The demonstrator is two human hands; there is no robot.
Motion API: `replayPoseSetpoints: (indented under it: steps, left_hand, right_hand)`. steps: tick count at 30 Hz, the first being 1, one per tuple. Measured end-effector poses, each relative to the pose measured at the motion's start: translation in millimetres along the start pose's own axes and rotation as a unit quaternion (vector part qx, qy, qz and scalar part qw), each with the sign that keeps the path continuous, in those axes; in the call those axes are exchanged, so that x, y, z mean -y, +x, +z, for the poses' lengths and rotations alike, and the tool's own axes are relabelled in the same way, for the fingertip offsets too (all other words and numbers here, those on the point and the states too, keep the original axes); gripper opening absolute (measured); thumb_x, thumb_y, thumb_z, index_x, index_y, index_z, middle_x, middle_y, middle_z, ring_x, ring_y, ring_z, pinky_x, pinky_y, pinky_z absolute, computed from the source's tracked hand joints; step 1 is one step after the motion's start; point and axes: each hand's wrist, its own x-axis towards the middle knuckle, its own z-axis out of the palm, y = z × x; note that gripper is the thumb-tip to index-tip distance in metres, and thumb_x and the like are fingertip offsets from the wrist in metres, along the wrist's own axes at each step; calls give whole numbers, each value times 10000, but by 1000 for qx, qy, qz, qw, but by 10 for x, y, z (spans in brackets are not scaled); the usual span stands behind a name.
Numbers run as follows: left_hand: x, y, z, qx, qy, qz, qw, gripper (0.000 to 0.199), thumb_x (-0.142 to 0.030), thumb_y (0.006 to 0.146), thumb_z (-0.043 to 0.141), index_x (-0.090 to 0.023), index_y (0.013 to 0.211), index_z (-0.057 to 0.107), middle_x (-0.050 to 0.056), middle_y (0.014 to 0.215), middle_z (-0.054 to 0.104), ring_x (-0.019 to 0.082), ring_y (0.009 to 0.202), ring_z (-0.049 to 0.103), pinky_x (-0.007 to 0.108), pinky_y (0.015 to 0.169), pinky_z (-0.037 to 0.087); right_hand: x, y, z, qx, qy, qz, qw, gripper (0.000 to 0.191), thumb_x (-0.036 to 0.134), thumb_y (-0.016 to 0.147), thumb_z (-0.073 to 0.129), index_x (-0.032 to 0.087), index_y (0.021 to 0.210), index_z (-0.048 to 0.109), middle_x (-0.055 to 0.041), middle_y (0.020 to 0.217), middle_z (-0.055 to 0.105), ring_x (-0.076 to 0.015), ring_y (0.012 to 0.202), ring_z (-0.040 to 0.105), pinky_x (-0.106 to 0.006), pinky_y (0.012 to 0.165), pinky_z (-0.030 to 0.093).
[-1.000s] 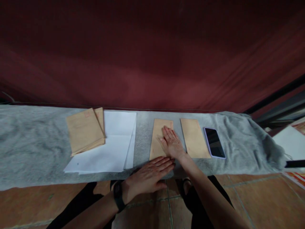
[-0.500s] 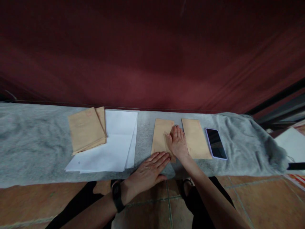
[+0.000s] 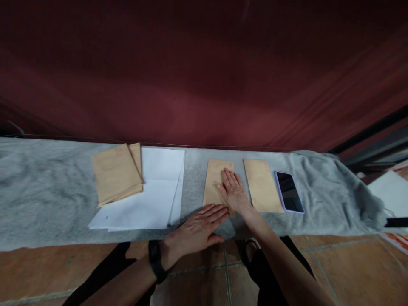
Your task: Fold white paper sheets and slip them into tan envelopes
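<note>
A brown envelope (image 3: 212, 180) lies upright on the grey cloth, below the middle of the head view. My right hand (image 3: 234, 192) rests flat on its right part, fingers stretched out. Across the envelope's lower end lie the fingertips of my left hand (image 3: 197, 225), which is also flat and open, with a black band on its wrist. Just right of my right hand is a second brown envelope (image 3: 264, 185). Further left, a stack of brown envelopes (image 3: 116, 174) overlaps white paper sheets (image 3: 156, 199).
A phone with a purple edge (image 3: 289, 192) lies right of the second envelope. The grey cloth (image 3: 41, 191) covers the long narrow surface and is rumpled at the right end. Behind it hangs dark red fabric (image 3: 191, 97). My legs are below the front edge.
My right hand has slid a little to the left, further onto the envelope. My left hand has hardly moved.
</note>
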Motion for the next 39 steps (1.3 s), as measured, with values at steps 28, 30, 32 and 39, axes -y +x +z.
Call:
replayPoseSetpoints:
  steps: [28,30,32,39]
  left_hand:
    - [-3,32,356,-69,77,-91,990,605,-439,1058,341,-107,1562,308,168,1632,357,242,1546,258,456,1279,218]
    - [25,53,382,-91,84,-104,987,610,-430,1057,342,-78,1554,309,195,1610,386,252,1533,291,464,1273,240]
    - [63,70,396,-113,88,-111,983,613,-419,1057,336,-75,1561,286,202,1602,396,254,1528,303,477,1268,258]
    - [163,179,342,-138,92,-146,975,594,-350,1043,333,-54,1557,299,198,1624,357,259,1544,262,475,1268,255]
  right_hand:
    - [415,-305,-159,24,96,-11,995,583,386,1089,219,90,1579,336,-146,1635,362,-219,1546,265,-458,1267,261]
    - [400,-292,-128,17,76,-4,997,584,384,1087,236,85,1578,336,-152,1640,345,-230,1546,266,-463,1261,266]
    - [390,-281,-96,11,57,3,998,586,387,1085,254,84,1581,331,-154,1648,322,-243,1546,266,-471,1256,269]
    - [374,-255,-54,-1,16,43,999,621,420,1086,243,48,1575,330,-189,1640,323,-289,1545,263,-485,1245,239]
